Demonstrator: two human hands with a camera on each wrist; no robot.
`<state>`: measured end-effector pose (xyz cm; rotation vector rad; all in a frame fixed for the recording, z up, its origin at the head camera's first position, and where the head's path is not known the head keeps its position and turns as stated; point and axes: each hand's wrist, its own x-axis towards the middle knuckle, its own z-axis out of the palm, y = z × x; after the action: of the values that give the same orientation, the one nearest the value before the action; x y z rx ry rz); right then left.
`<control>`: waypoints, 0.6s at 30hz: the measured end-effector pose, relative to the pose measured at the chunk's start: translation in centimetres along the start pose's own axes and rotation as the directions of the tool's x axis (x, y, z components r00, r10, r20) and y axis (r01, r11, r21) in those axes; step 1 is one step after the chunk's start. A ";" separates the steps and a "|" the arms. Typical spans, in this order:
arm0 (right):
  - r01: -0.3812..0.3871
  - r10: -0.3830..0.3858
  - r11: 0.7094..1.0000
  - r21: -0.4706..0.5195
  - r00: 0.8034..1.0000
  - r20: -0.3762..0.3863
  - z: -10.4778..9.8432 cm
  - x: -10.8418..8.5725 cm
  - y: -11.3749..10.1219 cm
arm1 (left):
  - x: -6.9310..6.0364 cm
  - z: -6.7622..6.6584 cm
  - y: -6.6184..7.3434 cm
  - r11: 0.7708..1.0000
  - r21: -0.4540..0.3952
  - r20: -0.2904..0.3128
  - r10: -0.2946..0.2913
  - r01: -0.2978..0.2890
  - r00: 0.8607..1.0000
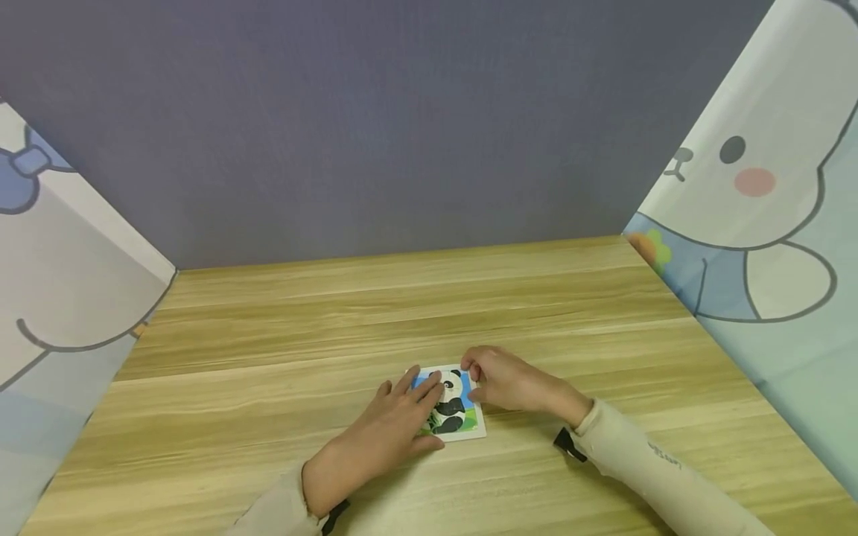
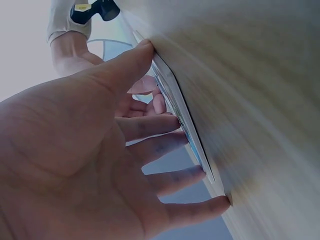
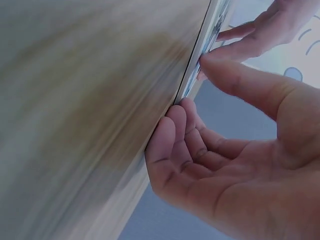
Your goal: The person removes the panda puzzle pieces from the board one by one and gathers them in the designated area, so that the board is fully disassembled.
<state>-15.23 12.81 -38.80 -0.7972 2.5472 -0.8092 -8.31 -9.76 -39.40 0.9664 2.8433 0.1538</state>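
A flat square panda picture board [image 1: 473, 426] with a white border lies on the wooden table. Over its left part rests my left hand [image 1: 385, 432], fingers spread and nearly straight, covering some of the picture. In the left wrist view, those fingertips touch the board [image 2: 182, 107] and the tabletop beside it. At the upper right corner, my right hand [image 1: 512, 380] has its fingers curled round the board's edge, with the thumb on the right side. The right wrist view shows that thumb against the board [image 3: 192, 75] and the other fingertips low by its edge.
The wooden table [image 1: 288, 320] extends around the board. A dark grey panel [image 1: 402, 134] rises behind it. Cartoon-printed sheets stand on the left [image 1: 74, 275] and right [image 1: 751, 208]. Black straps show at both wrists.
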 end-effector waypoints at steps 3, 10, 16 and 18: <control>-0.007 0.007 1.000 -0.018 1.000 -0.022 0.1 0.0 -0.2 | 0.0 0.1 0.0 1.000 0.026 -0.003 -0.001 0.001 1.000; -0.013 0.013 1.000 -0.003 1.000 0.014 0.2 -0.1 0.1 | -0.2 0.2 0.3 0.994 0.113 0.027 -0.004 0.000 1.000; 0.005 -0.007 0.997 0.076 1.000 0.028 0.3 0.0 0.6 | -0.2 0.0 0.3 0.996 0.087 0.034 -0.001 -0.002 0.999; 0.016 -0.018 0.997 0.069 1.000 0.017 0.3 -0.1 0.6 | -0.2 0.0 0.2 0.997 0.075 0.030 -0.001 -0.001 1.000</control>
<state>-15.26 13.15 -39.44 -0.8015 2.4861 -0.8869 -8.00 -9.71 -39.36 0.9744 2.8396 0.0327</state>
